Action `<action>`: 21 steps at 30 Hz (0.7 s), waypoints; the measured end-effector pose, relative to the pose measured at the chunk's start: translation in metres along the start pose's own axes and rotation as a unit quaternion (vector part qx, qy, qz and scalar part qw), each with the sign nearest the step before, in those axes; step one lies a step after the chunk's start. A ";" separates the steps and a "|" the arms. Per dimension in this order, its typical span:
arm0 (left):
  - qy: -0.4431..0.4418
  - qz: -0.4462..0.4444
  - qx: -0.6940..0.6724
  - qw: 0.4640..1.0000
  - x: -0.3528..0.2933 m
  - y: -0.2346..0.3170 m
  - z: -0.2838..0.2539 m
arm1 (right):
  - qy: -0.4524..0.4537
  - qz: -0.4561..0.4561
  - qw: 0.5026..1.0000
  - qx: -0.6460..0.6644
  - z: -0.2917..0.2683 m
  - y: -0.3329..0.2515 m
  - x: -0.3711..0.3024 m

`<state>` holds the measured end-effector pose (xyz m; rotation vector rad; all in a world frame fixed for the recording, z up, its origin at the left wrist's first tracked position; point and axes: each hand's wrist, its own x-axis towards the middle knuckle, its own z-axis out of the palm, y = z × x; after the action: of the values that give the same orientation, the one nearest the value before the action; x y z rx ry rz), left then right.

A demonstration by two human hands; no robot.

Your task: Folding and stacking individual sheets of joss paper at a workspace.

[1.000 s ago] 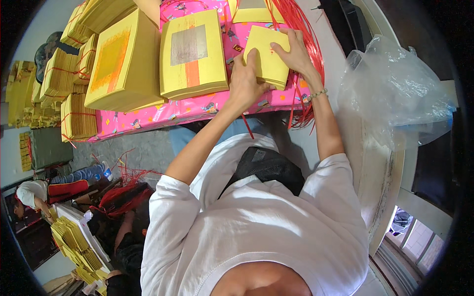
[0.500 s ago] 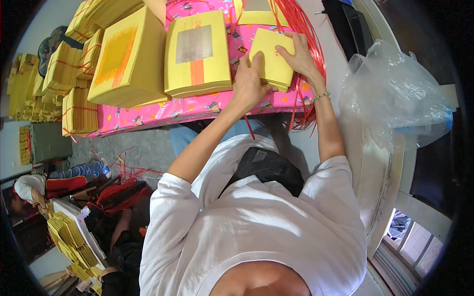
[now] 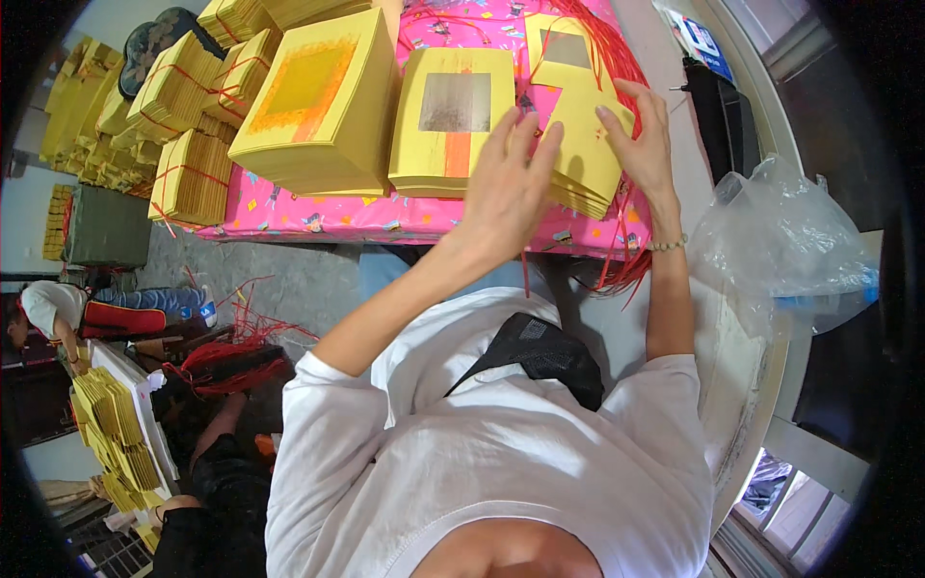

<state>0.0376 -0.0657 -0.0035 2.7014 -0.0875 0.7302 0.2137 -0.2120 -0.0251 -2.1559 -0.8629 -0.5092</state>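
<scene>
Pink-covered table (image 3: 328,220) is running across the top, tall yellow stack (image 3: 308,106) standing left, lower middle stack (image 3: 414,135) sitting beside it. Small yellow stack (image 3: 586,154) is lying right of that, near the front edge; red strings (image 3: 621,58) are trailing beside it. Work in hand is looking like evening up this small stack; next move is probably calling for light, level edge pressure. Left hand (image 3: 506,191) is reaching between middle and small stacks, fingers spread, contact unclear. Right hand (image 3: 652,149) is curving along the small stack's right side, thumb over its top; can't tell whether it's pinching.
</scene>
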 end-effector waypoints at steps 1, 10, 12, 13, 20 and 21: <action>-0.012 -0.005 -0.025 1.000 -0.003 -0.007 -0.010 | -0.018 -0.034 0.999 0.032 0.001 -0.009 0.001; -0.029 -0.071 -0.069 0.995 -0.034 -0.086 -0.050 | -0.253 -0.175 0.945 0.110 0.018 -0.080 -0.016; -0.040 -0.097 -0.086 0.991 -0.037 -0.092 -0.049 | -0.268 -0.182 0.941 0.096 0.028 -0.084 -0.020; -0.042 -0.098 -0.087 0.990 -0.038 -0.095 -0.047 | -0.282 -0.190 0.937 0.080 0.032 -0.085 -0.021; -0.046 -0.066 -0.095 0.992 -0.043 -0.113 -0.037 | -0.279 -0.175 0.940 0.094 0.037 -0.085 -0.018; -0.031 -0.051 -0.105 0.993 -0.044 -0.115 -0.036 | -0.280 -0.174 0.939 0.094 0.038 -0.085 -0.017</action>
<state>-0.0011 0.0530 -0.0320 2.5064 -0.0377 0.5735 0.1443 -0.1477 -0.0178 -1.9966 -1.5546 0.0424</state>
